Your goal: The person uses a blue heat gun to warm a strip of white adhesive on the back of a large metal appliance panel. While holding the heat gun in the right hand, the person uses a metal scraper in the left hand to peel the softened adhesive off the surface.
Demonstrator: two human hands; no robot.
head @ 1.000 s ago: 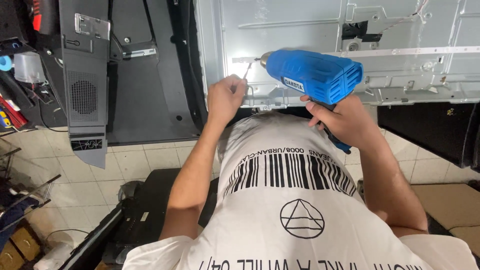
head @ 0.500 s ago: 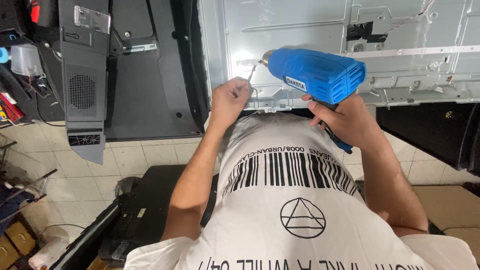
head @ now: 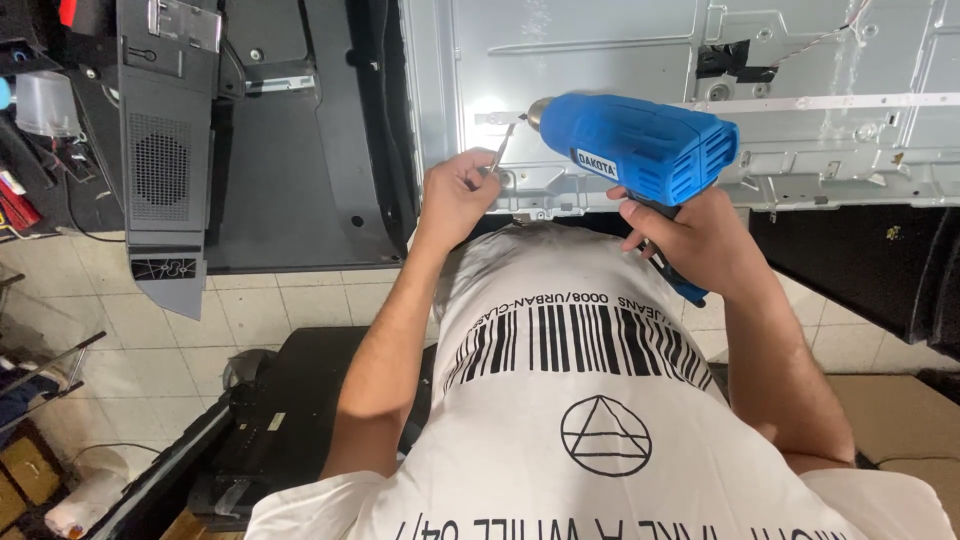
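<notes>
1. At the lower edge of the grey metal panel (head: pixel 620 60), you are working with both hands raised in front of your chest.
2. Your left hand (head: pixel 455 198) is curling into a loose fist, fingers folded tight around a thin metal tool (head: pixel 500 150) whose tip is pointing up at the panel, just beside the nozzle.
3. Your right hand (head: pixel 690 240) is wrapping firmly around the handle of the blue heat gun (head: pixel 640 145); its fingers are closing fully on the grip, and the nozzle is aiming left at a brightly lit spot on the panel.
4. Whether the thin tool's tip is touching the metal is hard to tell, since glare is washing out that spot.
5. Your right hand is hiding most of the gun's handle, and only its lower end is showing past your palm.
6. Your white printed shirt (head: pixel 600 400) is blocking the panel's bottom edge below your hands.
7. A black plastic cover (head: pixel 290 170) is lying to the left, partly cut off at the top.
</notes>
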